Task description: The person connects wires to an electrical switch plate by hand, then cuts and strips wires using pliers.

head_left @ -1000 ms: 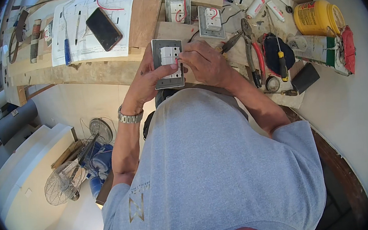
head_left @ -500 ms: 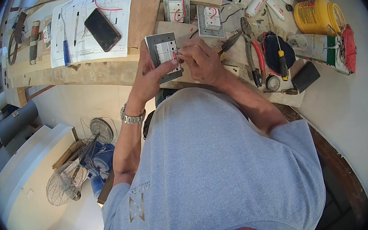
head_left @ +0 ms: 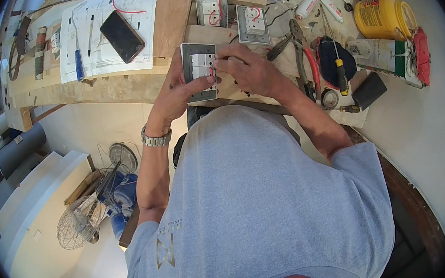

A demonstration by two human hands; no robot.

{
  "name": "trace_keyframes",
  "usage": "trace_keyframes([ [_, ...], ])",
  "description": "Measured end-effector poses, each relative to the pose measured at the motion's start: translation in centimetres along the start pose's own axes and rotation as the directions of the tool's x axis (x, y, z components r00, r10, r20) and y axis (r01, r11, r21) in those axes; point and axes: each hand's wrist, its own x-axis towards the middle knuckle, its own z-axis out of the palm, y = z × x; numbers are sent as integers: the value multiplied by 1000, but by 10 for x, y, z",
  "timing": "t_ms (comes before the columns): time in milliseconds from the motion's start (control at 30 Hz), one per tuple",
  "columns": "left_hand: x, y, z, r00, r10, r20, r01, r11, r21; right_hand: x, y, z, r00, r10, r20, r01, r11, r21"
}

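My left hand (head_left: 173, 96) is closed around a grey-framed wall plate (head_left: 187, 61) with white socket or switch modules, back side up, its thumb pressing on the lower modules. A short piece of red wire (head_left: 211, 71) shows at the plate's right side, between the left thumb and the right fingertips. Curled at that edge, my right hand (head_left: 251, 73) has its fingertips pinched together by the wire; what they grip is hidden. Beyond the plate lie two similar wall plates, one (head_left: 200, 3) with a long red wire rising from it, the other (head_left: 244, 26) with a small red loop.
On the wooden bench (head_left: 114, 90) are a phone (head_left: 122, 36) on a paper plan (head_left: 71, 68), and a blue-handled screwdriver (head_left: 79, 64). Rightward lie pliers (head_left: 310, 70), a yellow-handled screwdriver (head_left: 341, 72), white tubes (head_left: 311, 2) and a yellow tub (head_left: 381, 19). A fan (head_left: 82, 221) stands at lower left.
The wall plate has turned slightly more upright and shifted a little down and right in my left hand. My right fingers have moved slightly, staying at its right edge.
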Motion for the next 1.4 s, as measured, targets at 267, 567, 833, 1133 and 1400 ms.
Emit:
trace_keyframes([
  [267, 3, -13, 13, 986, 130, -105, -116, 985, 126, -1, -19, 30, 941, 297, -164, -296, 955, 31],
  [567, -3, 4, 20, 993, -46, -105, 26, 982, -185, 0, -14, 29, 964, 58, -259, -80, 994, -76],
  [833, -2, -7, 8, 983, -181, -13, 152, 858, -491, 14, -13, 14, 958, 278, -66, -269, 956, 116],
  [1133, 0, -3, 14, 971, -237, 18, 207, 804, -557, 19, -13, 6, 941, 337, 24, -333, 911, 245],
  [1400, 16, -25, 17, 974, 26, -225, -41, 997, -61, 18, -5, -2, 593, 801, -85, -449, 416, 790],
])
